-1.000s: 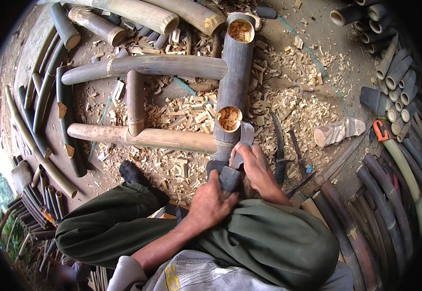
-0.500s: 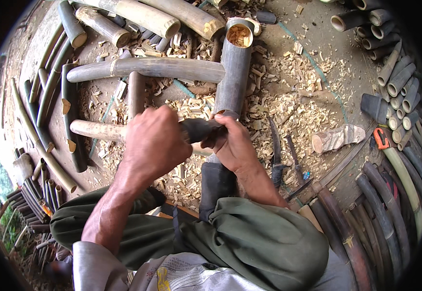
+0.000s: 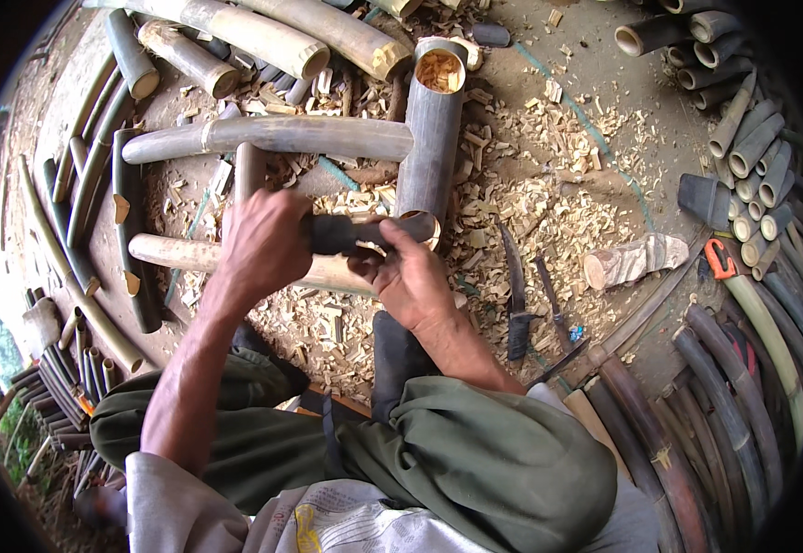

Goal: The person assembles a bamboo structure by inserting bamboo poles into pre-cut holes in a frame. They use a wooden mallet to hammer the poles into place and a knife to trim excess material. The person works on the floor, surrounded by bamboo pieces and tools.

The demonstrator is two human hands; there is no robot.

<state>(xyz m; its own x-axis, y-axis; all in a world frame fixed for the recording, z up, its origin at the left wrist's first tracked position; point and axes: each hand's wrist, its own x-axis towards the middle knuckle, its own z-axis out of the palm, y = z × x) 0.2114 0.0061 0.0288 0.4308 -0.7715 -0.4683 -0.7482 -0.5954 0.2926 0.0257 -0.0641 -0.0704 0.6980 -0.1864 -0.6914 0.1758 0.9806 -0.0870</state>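
Partly hiding a dark tool [image 3: 335,235]: left hand [image 3: 269,235], blurred, clamped round one end; right hand [image 3: 417,278], fingers closed on the other. Tool tip: unclear, at the lower opening [image 3: 436,238] of the bamboo post [image 3: 430,138]. Lower rail [image 3: 176,252]: half covered. One second ago: hands nearer the right knee [image 3: 549,452], opening unobstructed.

My left hand [image 3: 268,235], fisted round one dark tool [image 3: 335,234]; my right hand [image 3: 420,284], thumb against it. Beneath, one jointed bamboo frame [image 3: 323,136] among pale shavings [image 3: 549,217]; rightward, one dark-handled blade [image 3: 517,297], one orange handle [image 3: 727,273].
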